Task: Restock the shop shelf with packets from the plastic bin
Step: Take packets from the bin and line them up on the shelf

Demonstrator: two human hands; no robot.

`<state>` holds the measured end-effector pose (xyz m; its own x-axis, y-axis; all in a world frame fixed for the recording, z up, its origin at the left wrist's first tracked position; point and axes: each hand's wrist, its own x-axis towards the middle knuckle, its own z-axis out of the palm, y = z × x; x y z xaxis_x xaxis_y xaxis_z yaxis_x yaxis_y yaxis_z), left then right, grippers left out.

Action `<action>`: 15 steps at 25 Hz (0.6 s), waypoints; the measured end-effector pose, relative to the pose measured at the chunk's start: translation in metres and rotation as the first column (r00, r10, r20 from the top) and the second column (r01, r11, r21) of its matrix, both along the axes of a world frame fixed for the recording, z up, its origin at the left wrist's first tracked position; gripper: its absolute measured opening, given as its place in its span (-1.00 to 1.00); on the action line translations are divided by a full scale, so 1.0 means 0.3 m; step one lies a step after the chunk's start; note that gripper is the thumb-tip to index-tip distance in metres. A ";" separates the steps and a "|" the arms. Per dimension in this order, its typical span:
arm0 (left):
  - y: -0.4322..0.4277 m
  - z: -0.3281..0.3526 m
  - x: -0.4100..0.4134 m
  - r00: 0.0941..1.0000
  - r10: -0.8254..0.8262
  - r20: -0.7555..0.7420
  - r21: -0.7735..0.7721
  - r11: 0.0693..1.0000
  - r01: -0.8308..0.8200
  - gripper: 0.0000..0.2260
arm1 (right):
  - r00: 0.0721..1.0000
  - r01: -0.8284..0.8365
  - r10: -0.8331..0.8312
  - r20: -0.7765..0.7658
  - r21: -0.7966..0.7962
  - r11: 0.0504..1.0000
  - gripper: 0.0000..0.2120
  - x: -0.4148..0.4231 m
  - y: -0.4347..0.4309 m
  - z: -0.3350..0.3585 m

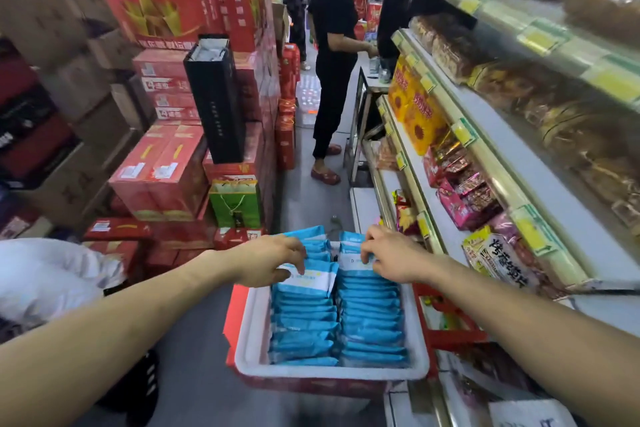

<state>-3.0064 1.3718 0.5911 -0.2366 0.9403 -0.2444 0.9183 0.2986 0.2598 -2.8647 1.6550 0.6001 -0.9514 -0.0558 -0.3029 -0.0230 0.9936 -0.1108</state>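
Observation:
A white plastic bin [252, 333] sits low in front of me, filled with two rows of blue and white packets [370, 319]. My left hand [266, 262] reaches into the far end of the left row, its fingers curled round a raised packet [308, 279]. My right hand [391, 256] is over the far end of the right row, fingertips pinching the top edge of a packet [353, 262]. The shop shelf [519, 191] runs along my right, stocked with snack bags and biscuit boxes.
Red cartons [162, 170] are stacked high on the left of the narrow aisle, with a tall black box [216, 100] on them. A person in black [332, 55] stands ahead at a counter. A red basket [446, 319] sits right of the bin.

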 end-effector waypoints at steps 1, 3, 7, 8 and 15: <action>0.002 -0.021 0.005 0.999 -0.013 -0.033 -0.004 1.000 0.013 -0.75 | 1.000 -0.001 0.001 -0.009 0.000 1.000 -0.83 0.007 -0.001 -0.013; 0.011 -0.040 0.021 0.996 -0.014 -0.093 -0.007 1.000 0.014 -0.73 | 1.000 -0.005 0.005 -0.010 -0.008 1.000 -0.81 0.026 0.000 -0.032; 0.041 -0.048 0.053 0.991 -0.053 -0.124 -0.031 0.998 0.050 -0.64 | 1.000 -0.027 0.027 -0.002 0.008 1.000 -0.75 0.064 -0.017 -0.066; 0.046 -0.054 0.060 0.994 -0.057 -0.089 -0.037 0.998 0.054 -0.61 | 0.999 -0.031 0.031 -0.025 0.004 1.000 -0.75 0.072 -0.019 -0.063; 0.020 -0.005 -0.012 0.992 -0.011 0.124 0.036 0.999 0.007 -0.57 | 0.972 -0.135 0.136 -0.191 0.019 0.991 -0.80 0.031 0.036 0.226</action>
<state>-3.0100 1.3779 0.5896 -0.1982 0.9509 -0.2376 0.8810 0.2791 0.3820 -2.8554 1.6657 0.6678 -0.9755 -0.1870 -0.1162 -0.1778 0.9804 -0.0852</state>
